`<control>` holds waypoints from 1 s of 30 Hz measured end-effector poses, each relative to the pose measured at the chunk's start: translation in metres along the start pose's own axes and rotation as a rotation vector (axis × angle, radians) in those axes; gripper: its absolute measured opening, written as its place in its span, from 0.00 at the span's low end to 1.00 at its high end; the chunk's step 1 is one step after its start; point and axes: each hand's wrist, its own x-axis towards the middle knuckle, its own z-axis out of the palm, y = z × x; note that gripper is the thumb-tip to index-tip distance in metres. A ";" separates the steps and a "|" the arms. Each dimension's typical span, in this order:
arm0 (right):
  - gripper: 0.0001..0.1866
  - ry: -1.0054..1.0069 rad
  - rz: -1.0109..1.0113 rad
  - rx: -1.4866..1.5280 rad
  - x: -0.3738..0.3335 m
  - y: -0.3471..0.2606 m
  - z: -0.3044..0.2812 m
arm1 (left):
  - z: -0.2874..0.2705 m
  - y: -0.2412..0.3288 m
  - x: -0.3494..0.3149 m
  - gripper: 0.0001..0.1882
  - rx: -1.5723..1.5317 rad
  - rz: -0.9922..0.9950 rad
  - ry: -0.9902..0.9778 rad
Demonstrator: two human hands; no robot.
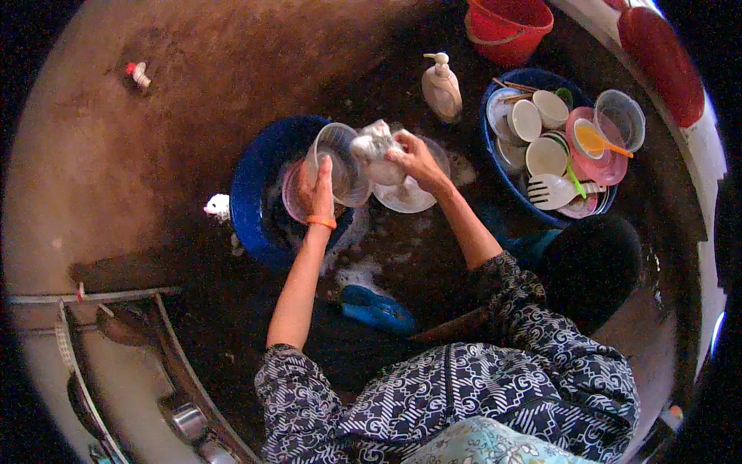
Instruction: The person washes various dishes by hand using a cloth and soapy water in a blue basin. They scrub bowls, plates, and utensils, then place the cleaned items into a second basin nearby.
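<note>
My left hand [318, 195], an orange band at its wrist, grips a clear plastic tub [337, 147] tilted over the right edge of a blue basin [249, 189]. In my right hand [420, 164] is a white, foamy scrubber [374, 142], close beside the tub's mouth; the fingers are closed round it. Below that hand, on the wet floor, sits another clear plastic container [410, 203] with suds in it. Part of a pink dish [293, 190] shows in the basin behind my left hand.
To the right, a second blue basin [488, 127] holds stacked bowls, plates and utensils. A pump bottle [442, 94] and red bucket [506, 35] stand farther off. A blue shoe [379, 311] lies nearer me. At lower left is a metal rack [174, 332] with pots.
</note>
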 end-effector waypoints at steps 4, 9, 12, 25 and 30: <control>0.22 -0.186 -0.066 0.183 0.009 -0.037 0.005 | 0.013 0.000 -0.004 0.36 -0.131 -0.346 -0.013; 0.37 -0.058 -0.203 -0.242 0.010 -0.024 0.023 | 0.029 -0.014 -0.006 0.36 -0.894 -0.501 -0.341; 0.45 -0.016 -0.080 -0.568 0.005 -0.008 0.042 | 0.039 -0.029 -0.012 0.36 -0.739 -0.642 -0.389; 0.26 -0.080 -0.169 -0.995 0.011 -0.020 0.017 | 0.037 -0.036 -0.001 0.33 -0.696 -0.484 -0.323; 0.30 -0.105 -0.280 -0.662 0.012 -0.014 0.038 | 0.056 -0.038 -0.008 0.34 -0.814 -0.595 -0.343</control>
